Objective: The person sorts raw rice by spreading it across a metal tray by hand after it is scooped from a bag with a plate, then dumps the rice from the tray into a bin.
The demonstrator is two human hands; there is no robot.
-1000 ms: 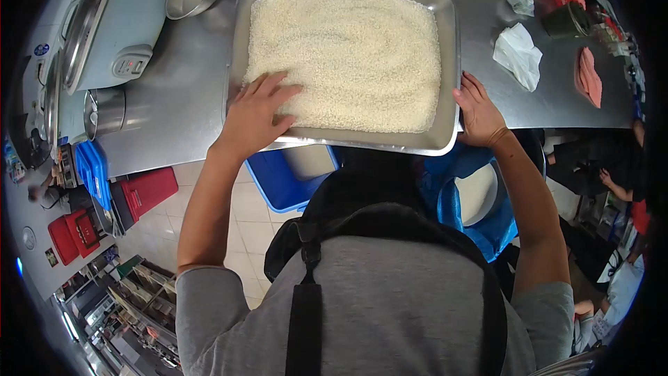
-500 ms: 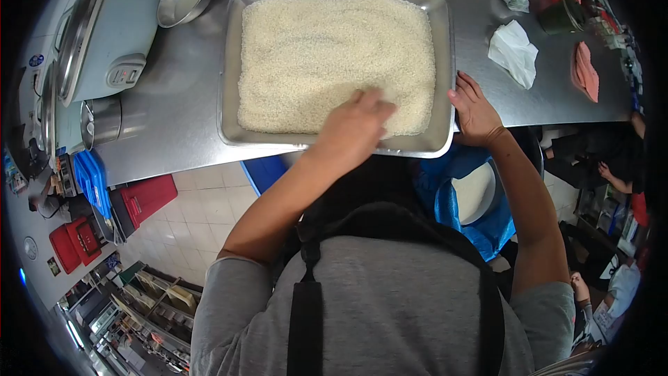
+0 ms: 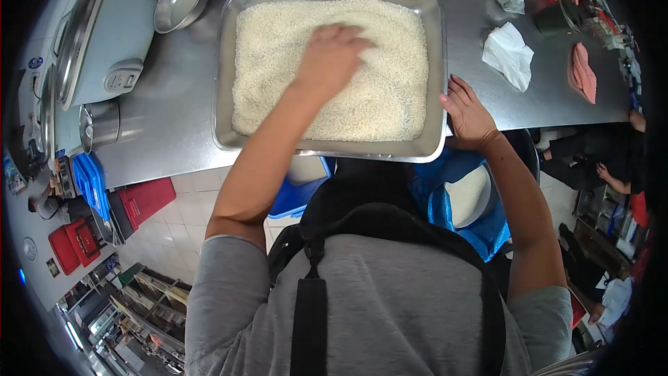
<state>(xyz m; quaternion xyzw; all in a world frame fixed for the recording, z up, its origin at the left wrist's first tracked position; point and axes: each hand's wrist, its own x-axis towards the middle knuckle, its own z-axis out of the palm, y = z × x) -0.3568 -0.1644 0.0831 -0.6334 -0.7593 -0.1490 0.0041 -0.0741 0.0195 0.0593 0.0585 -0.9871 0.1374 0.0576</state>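
Observation:
A rectangular metal tray (image 3: 437,49) filled with white rice grains (image 3: 390,90) lies on the steel table. My left hand (image 3: 330,59) is in the rice, near the far middle of the tray. Its fingers are spread and somewhat blurred, with the tips touching the grains. At the tray's near right side, my right hand (image 3: 472,115) grips the rim, thumb against the edge and fingers along the outside. Shallow furrows run through the rice around my left hand.
Left stand a large rice cooker (image 3: 115,35), a metal bowl (image 3: 182,1) and a metal pot (image 3: 104,122). White tissue (image 3: 508,56) and a pink cloth (image 3: 583,73) lie right. Below are a blue-lined container of white contents (image 3: 467,195) and a blue bin (image 3: 296,195). People are at far right.
My left hand has swept from the near edge of the rice toward the far left middle, and the surface is newly furrowed. My right hand stays at the tray's rim.

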